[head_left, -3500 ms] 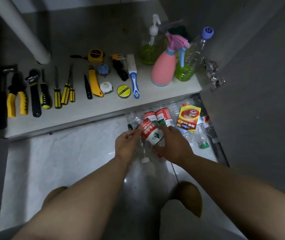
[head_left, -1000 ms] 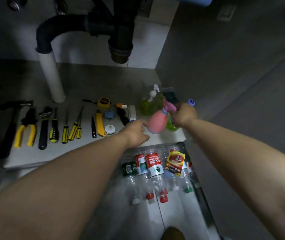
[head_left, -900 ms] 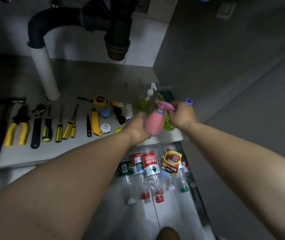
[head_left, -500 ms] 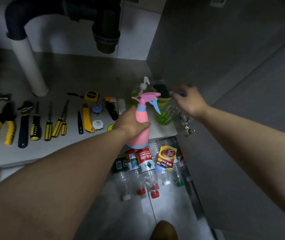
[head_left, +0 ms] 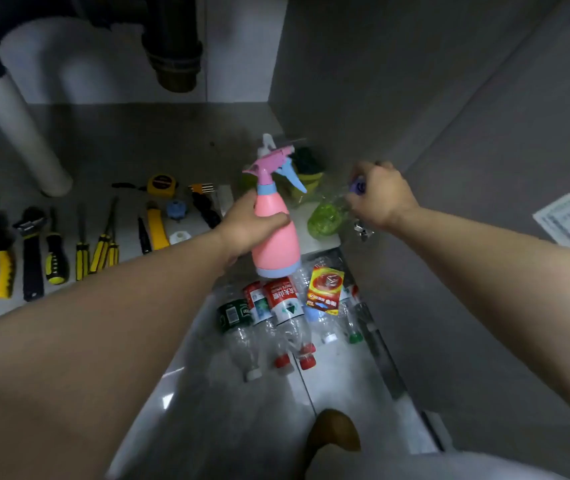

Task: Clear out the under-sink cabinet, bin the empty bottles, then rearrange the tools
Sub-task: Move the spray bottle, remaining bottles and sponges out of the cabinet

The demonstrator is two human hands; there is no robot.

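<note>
Over the cabinet floor (head_left: 158, 140), left hand (head_left: 245, 226) wraps the likely-light pink sprayer (head_left: 276, 247) mid-body; right hand (head_left: 382, 197) pinches the green bottle (head_left: 326, 218) by its cap.

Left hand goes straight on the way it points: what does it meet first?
Beyond the pink sprayer it grips, probably the green bottle in the right hand; depth is unclear.

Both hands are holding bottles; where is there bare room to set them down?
For the left hand's pink spray bottle and right hand's clear bottle: bare cabinet floor behind the tool row, between white pipe and corner bottles; bare floor tile nearer than the empty bottles. Crowded: shelf front, right corner.
</note>
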